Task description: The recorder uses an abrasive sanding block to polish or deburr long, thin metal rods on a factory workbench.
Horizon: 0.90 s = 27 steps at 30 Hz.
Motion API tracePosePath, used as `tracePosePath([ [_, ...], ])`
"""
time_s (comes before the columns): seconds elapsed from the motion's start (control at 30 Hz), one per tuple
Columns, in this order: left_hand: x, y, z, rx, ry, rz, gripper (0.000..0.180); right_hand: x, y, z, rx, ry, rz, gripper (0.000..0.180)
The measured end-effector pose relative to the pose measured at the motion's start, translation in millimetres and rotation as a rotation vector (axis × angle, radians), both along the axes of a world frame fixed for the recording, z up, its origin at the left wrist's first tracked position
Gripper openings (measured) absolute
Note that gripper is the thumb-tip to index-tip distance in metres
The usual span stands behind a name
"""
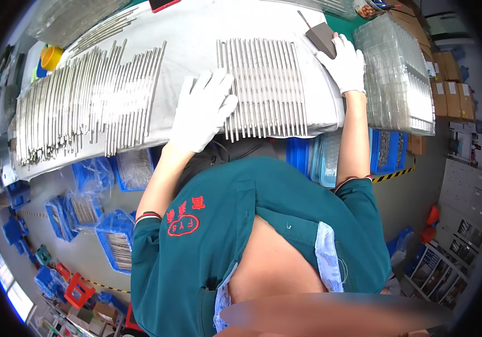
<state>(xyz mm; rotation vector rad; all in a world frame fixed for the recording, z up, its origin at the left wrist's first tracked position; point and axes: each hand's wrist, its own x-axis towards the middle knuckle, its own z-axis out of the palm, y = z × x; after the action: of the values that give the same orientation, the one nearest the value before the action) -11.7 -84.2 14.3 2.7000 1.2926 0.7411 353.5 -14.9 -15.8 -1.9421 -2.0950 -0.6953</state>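
In the middle of the white-covered table lies a neat row of slim metal rods, side by side and pointing away from me. My left hand, in a white glove, rests at the row's left edge with its fingers stretched out; the thumb reaches the nearest rod. To the right of the row, my gloved right hand has its thumb and fingers around the near right side of a dark grey block. A thin dark strip sticks out from the block's far left side. A larger, uneven group of metal rods covers the table's left part.
Clear plastic trays are stacked at the right end. A yellow round container stands at the far left, and a red-edged dark device lies at the back. Blue bins sit below the table's front edge. Cardboard boxes stand further right.
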Motion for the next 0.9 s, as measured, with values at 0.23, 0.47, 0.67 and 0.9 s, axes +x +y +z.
tracePosePath([
  [0.23,-7.4,1.7,0.2,-0.047,0.108,0.049,0.042,-31.0,-1.6,35.8,0.132,0.497,0.024,0.07],
  [0.47,-16.1,-1.1,-4.6,-0.058,0.089,0.085,0.045,-59.3,16.0,13.5,0.391,1.125,0.094,0.076],
  [0.67,-24.1,-4.7,-11.0,-0.073,0.1,0.133,0.044,-52.6,12.1,6.3,0.387,1.387,0.1,0.07],
  [0.9,-25.8,-3.0,-7.7,-0.051,0.168,0.144,0.044,-51.5,12.0,5.0,0.42,1.436,0.087,0.068],
])
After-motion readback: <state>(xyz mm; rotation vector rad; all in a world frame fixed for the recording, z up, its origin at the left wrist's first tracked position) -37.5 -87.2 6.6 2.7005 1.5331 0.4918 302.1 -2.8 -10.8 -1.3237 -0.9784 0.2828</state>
